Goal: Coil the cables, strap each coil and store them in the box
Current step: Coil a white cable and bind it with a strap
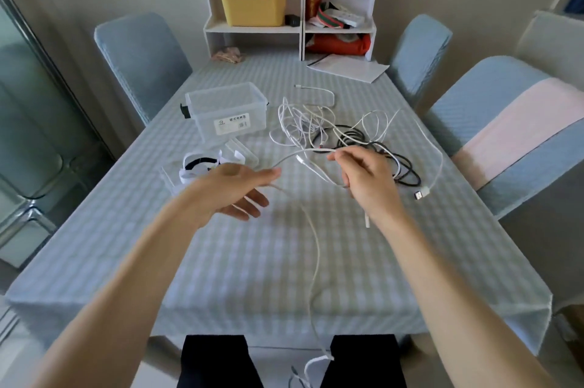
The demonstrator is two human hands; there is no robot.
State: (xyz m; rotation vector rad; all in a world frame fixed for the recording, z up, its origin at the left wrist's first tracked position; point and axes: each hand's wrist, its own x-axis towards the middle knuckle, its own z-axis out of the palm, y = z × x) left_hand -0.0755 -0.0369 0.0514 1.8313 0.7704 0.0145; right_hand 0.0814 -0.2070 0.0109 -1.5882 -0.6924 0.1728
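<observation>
A bench (221, 261) draped in a pale blue checked cloth carried the work, with covered chairs (139, 62) around it and a white shelf unit (290, 27) at its far end. Left of centre stood the clear plastic box (226, 114), open-topped, its lid (243, 152) seemingly lying just in front. A tangle of white and black cables (347, 135) sprawled to the right of the box, none of them visibly coiled. Near the lid lay a small bundle of white straps (197, 168).

The person's right hand (366, 176) was curled around one white cable (316, 245), pinching it at the fingertips, a plug end dangling below the wrist. From there the cable arced to the left hand (237, 191), which was spread with relaxed fingers, the line running across or just under them; whether it touched could not be told. The rest trailed over the near edge of the bench toward the person's lap.

By appearances, the first coil was only beginning. The next move would likely call for the left hand to gather slack and feed even loops into the right.
</observation>
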